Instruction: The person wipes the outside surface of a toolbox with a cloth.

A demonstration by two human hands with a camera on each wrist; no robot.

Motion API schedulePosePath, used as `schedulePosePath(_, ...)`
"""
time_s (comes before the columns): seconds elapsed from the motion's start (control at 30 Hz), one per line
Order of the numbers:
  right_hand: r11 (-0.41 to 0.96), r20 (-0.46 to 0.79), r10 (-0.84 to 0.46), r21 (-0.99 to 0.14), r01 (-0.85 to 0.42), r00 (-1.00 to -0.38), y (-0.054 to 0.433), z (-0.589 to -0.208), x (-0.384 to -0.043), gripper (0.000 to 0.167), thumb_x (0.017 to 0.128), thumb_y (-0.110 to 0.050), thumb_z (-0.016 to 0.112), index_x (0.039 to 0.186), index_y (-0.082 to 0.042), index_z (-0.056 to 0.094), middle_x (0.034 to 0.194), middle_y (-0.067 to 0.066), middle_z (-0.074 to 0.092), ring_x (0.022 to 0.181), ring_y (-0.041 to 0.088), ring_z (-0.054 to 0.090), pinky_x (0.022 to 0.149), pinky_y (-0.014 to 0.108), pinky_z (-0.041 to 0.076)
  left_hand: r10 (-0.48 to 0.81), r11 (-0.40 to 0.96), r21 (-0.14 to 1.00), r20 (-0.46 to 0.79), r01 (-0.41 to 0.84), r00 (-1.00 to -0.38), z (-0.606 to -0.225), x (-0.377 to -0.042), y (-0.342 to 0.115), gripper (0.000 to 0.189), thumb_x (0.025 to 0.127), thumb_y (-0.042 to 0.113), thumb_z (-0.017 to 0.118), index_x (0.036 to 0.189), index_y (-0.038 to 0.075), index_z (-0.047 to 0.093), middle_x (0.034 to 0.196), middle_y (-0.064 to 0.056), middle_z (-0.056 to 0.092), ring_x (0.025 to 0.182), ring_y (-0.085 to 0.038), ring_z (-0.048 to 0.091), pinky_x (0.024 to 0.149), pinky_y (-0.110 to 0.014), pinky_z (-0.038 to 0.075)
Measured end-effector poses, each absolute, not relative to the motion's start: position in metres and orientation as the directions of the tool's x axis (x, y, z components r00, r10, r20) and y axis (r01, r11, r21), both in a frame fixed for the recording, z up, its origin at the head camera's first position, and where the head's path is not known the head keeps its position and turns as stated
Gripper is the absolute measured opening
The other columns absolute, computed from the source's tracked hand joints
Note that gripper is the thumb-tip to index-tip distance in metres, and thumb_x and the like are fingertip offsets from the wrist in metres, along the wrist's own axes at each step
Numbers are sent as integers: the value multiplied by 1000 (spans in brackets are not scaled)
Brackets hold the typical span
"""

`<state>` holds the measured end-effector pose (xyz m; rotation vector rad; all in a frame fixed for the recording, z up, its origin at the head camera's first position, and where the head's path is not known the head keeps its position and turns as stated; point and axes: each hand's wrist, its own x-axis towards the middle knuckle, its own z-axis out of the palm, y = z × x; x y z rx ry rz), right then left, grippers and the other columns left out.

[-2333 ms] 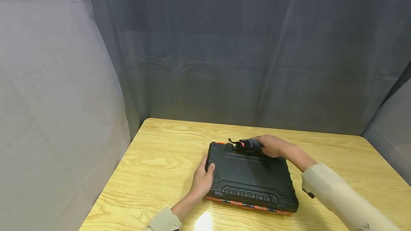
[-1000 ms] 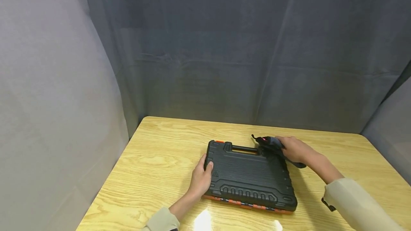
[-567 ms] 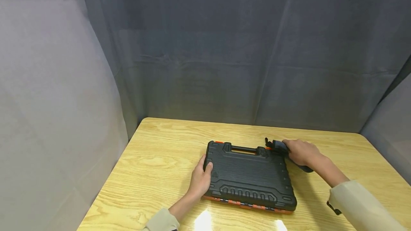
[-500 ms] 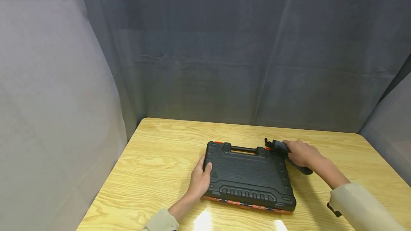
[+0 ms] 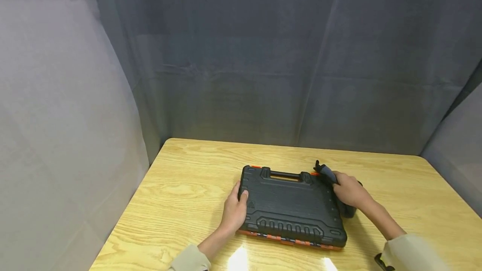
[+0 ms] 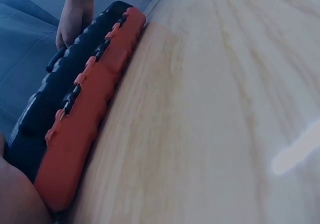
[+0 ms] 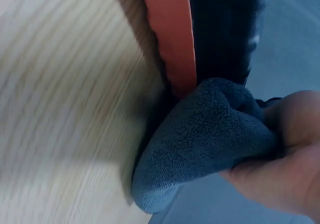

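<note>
A black tool case (image 5: 290,204) with an orange lower half lies flat on the wooden table, its handle toward the far side. My left hand (image 5: 233,210) grips the case's left edge, thumb on top. In the left wrist view the orange hinge side (image 6: 95,99) faces the camera. My right hand (image 5: 350,189) pinches a dark grey terry cloth (image 7: 200,139) at the case's far right corner. The right wrist view has the cloth bunched against the case's end, its lower part hanging close to the table.
The wooden table (image 5: 180,204) extends around the case on all sides. A dark grey curtain (image 5: 233,62) hangs behind the far edge. Light fabric walls (image 5: 67,129) stand at left and right. Bright glare spots show near the front.
My right hand has moved the cloth rightward from the handle to the far right corner, then slightly down along the right side. The left hand has stayed on the case.
</note>
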<state>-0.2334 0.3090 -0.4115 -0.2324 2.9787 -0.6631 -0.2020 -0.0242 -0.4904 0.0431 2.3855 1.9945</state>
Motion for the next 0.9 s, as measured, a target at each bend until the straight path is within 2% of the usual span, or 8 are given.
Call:
schedulePosePath(0.1, 892, -62, -134, -442, -93, -989, 306, -411, -228, 39, 95, 1, 45, 130, 17, 51, 96, 23, 64, 75, 30, 58, 61, 43, 47, 39, 182, 983, -3, 4, -999, -490, -201, -23, 56, 108, 20, 41, 155, -5, 24, 156, -26, 30, 142, -43, 29, 112, -58, 27)
schedulePosePath(0.23, 892, -73, -122, -446, -77, -990, 303, -409, -222, 38, 95, 2, 44, 128, 18, 51, 93, 21, 63, 74, 30, 56, 60, 42, 46, 41, 177, 984, 1, 8, -999, -491, -200, -23, 56, 108, 19, 41, 155, -6, 24, 155, -27, 31, 141, -43, 32, 112, -58, 29)
schedulePosePath(0.53, 877, -81, -102, -477, -52, -991, 302, -409, -208, 28, 97, 1, 43, 117, 17, 53, 80, 11, 56, 69, 26, 54, 57, 40, 45, 54, 163, 986, 12, 21, -998, -487, -202, -24, 55, 108, 17, 38, 155, -7, 21, 157, -26, 28, 143, -42, 27, 114, -57, 25)
schedulePosePath(0.9, 880, -100, -101, -472, -42, -990, 303, -411, -193, 19, 97, 0, 46, 107, 14, 55, 82, 11, 57, 72, 28, 53, 58, 41, 46, 44, 170, 985, 10, 18, -999, -488, -202, -23, 55, 109, 17, 38, 155, -7, 21, 155, -27, 30, 142, -41, 30, 113, -56, 27)
